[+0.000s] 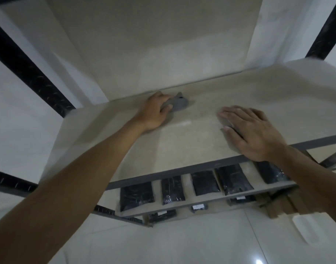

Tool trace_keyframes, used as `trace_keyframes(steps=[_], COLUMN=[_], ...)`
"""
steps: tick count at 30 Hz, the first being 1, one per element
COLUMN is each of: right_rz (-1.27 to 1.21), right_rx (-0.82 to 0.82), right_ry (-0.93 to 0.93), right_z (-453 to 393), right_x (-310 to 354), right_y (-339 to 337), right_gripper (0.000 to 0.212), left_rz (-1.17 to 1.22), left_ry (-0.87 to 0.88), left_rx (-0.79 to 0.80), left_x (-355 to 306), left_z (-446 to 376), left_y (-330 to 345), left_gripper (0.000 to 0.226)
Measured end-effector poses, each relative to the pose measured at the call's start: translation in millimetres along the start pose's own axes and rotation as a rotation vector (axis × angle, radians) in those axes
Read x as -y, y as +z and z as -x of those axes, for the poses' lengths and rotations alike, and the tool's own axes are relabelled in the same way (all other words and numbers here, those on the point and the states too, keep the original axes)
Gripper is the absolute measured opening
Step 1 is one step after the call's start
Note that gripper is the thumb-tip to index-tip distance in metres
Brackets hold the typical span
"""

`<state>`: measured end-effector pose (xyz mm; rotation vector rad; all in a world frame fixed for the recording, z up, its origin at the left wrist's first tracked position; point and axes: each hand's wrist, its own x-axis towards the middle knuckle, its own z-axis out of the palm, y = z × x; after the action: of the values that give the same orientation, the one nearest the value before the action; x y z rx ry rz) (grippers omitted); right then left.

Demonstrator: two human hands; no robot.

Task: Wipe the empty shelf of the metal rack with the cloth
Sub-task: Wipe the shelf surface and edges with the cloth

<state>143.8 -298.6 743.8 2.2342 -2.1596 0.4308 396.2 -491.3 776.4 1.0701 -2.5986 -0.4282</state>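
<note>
The empty shelf (192, 141) is a pale beige board in a dark metal rack, filling the middle of the head view. A small grey cloth (177, 102) lies bunched near the shelf's back edge. My left hand (154, 111) reaches far in and grips the cloth, fingers curled over its near side. My right hand (253, 130) lies flat on the shelf toward the front right, fingers straight and spread, holding nothing.
Black slotted uprights (29, 73) stand at the left and at the top right (327, 29). A lower shelf (186, 205) carries several black plastic-wrapped packs (136, 195). Brown cardboard (281, 204) sits at the lower right. Glossy white floor tiles (182, 241) lie below.
</note>
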Motion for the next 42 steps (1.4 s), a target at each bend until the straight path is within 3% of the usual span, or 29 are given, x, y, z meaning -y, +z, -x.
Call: trace_keyframes(steps=[5,8,11,14,20,25,28,31,36,42], right_rz=[0.009,0.015,0.015,0.02,0.021,0.034,0.037,0.039,0.034,-0.03], right_rx=[0.003,-0.019,-0.026,-0.027,-0.025,-0.009,-0.022,-0.002,-0.032,-0.005], right_ry=[0.014,0.016,0.005,0.007,0.009,0.034,0.028,0.015,0.01,-0.005], right_z=[-0.1,2.2,2.5,2.1,1.7,4.2,5.0,2.8,2.3,1.6], right_x=[3.6,5.3,4.3,2.0,4.3,8.3,6.4,3.5,1.5,-0.1], right_y=[-4.6,-5.2,-2.2,0.0,-3.7,-11.9,-8.5,-6.2,-5.3,-7.7], right_gripper=[0.058,0.058,0.057,0.056,0.056,0.058,0.051,0.052,0.056,0.058], left_rz=[0.168,0.311,0.149,-0.016,0.049,0.259,0.372,0.216,0.03,0.129], left_ry=[0.193,0.029,-0.064,-0.053,0.088,0.17,0.033,-0.069,-0.175,-0.098], left_rx=[0.134,0.107,-0.012,0.039,0.038,0.282,0.139,-0.008,-0.008,0.059], left_x=[-45.4,-34.3,-15.5,-17.5,-64.8,-96.5,-78.8,-47.2,-32.7,-98.7], left_z=[64.9,42.1,4.0,1.6,82.9,129.0,114.7,86.1,85.1,155.0], left_y=[3.1,-14.8,-22.4,1.2,13.5,-4.6,-29.6,-39.8,-3.7,14.7], left_gripper=[0.037,0.031,0.032,0.035,0.041,0.034,0.031,0.031,0.039,0.044])
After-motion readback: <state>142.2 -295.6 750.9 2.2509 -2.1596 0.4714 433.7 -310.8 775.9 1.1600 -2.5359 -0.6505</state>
